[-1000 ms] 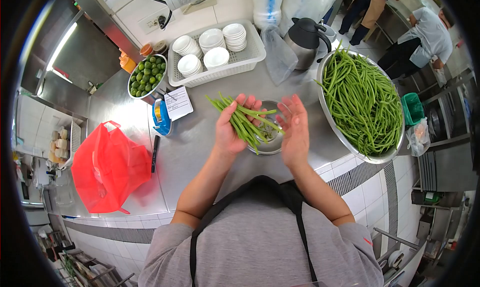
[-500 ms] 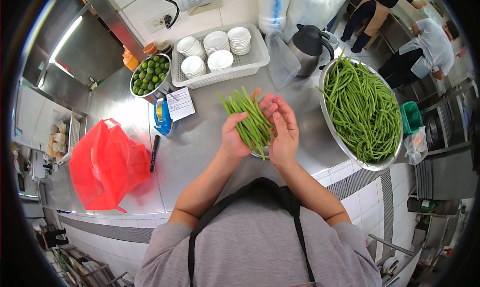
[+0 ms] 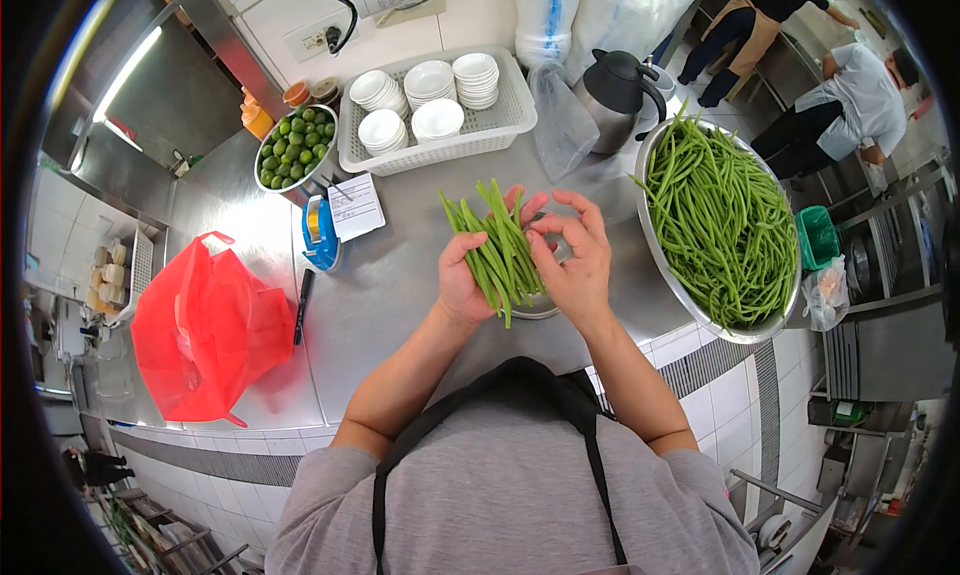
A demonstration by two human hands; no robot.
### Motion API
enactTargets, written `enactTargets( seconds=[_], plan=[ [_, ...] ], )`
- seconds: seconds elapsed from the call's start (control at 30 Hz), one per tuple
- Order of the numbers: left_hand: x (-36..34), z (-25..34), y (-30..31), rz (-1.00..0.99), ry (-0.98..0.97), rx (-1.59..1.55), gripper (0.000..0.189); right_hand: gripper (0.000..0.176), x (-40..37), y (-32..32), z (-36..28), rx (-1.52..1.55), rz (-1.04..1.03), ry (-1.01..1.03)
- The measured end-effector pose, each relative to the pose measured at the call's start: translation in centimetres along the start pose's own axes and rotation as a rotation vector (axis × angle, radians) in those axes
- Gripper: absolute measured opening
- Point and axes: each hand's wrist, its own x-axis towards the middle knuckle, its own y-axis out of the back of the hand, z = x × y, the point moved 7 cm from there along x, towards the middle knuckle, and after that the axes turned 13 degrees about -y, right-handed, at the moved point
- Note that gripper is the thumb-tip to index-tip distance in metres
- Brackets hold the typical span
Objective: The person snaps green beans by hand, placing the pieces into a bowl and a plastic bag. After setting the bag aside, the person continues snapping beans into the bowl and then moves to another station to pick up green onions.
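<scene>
My left hand (image 3: 468, 283) is wrapped round a bunch of cut green beans (image 3: 492, 245), thumb across the front, the stalks pointing up and away. At the bunch's right edge, my right hand (image 3: 575, 260) has its thumb and fingers curled in a pinch. What sits between those fingertips is too small to tell. Below the hands shows part of the rim of a round metal dish (image 3: 540, 310), mostly hidden. To the right stands a large steel bowl (image 3: 650, 237) heaped with long green beans (image 3: 718, 225).
Small white dishes (image 3: 438, 120) are stacked in a white plastic basket (image 3: 400, 160) at the back. Limes (image 3: 298, 147) fill a metal container. A steel jug (image 3: 612, 100), a blue tape dispenser (image 3: 320, 235), a black marker (image 3: 303, 307) and a red bag (image 3: 210, 335) stand around. Two people work at upper right.
My right hand has moved slightly right, with its fingers more bent and spread from the bunch. The beans in my left hand now stand more upright. More of the dish below shows.
</scene>
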Motion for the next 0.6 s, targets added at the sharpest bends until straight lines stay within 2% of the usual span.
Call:
enactTargets(
  seconds=[0.13, 0.2, 0.23, 0.3, 0.37, 0.4, 0.47, 0.5, 0.53, 0.57, 0.6],
  plan=[
    [0.3, 0.4, 1.4, 0.074, -0.059, -0.064, 0.053, 0.018, -0.6, -0.2, 1.4, 0.207, -0.011, -0.016],
    [0.8, 0.7, 1.7, 0.084, -0.112, -0.085, 0.049, 0.031, -2.1, -1.4, 4.5, 1.026, 0.066, -0.535],
    [1.1, 1.1, 1.4, 0.115, -0.187, -0.02, 0.046, 0.031, -2.6, -1.9, 4.2, 1.023, 0.065, -0.534],
    [1.4, 0.8, 0.8, 0.144, -0.261, 0.041, 0.044, 0.046, -3.6, -3.5, 4.3, 1.215, 0.121, -0.663],
    [1.2, -0.6, -0.1, 0.069, -0.262, 0.293, 0.041, 0.047, -3.4, -3.8, 3.3, 1.259, 0.155, -0.683],
    [0.9, -0.9, 0.1, 0.221, -0.255, 0.365, 0.036, 0.047, -2.9, -3.9, 3.0, 1.157, 0.079, -0.62],
    [0.9, -0.7, 1.1, 0.191, -0.233, 0.387, 0.031, 0.048, -2.3, -4.5, 3.1, 1.012, -0.063, -0.553],
    [1.1, -0.3, 0.9, 0.162, -0.215, 0.406, 0.026, 0.048, -2.1, -4.1, 3.2, 1.009, -0.069, -0.548],
    [1.1, 0.1, 1.4, 0.215, -0.161, 0.574, 0.024, 0.048, -1.8, -3.7, 3.1, 0.934, -0.093, -0.538],
    [1.1, 0.9, 1.3, 0.216, -0.17, 0.567, 0.024, 0.047, -1.6, -3.2, 3.2, 0.856, -0.118, -0.529],
    [1.3, 1.6, 0.0, 0.028, -0.112, 1.117, 0.031, 0.043, -1.3, -3.2, 3.2, 0.824, -0.233, -0.499]
  ],
)
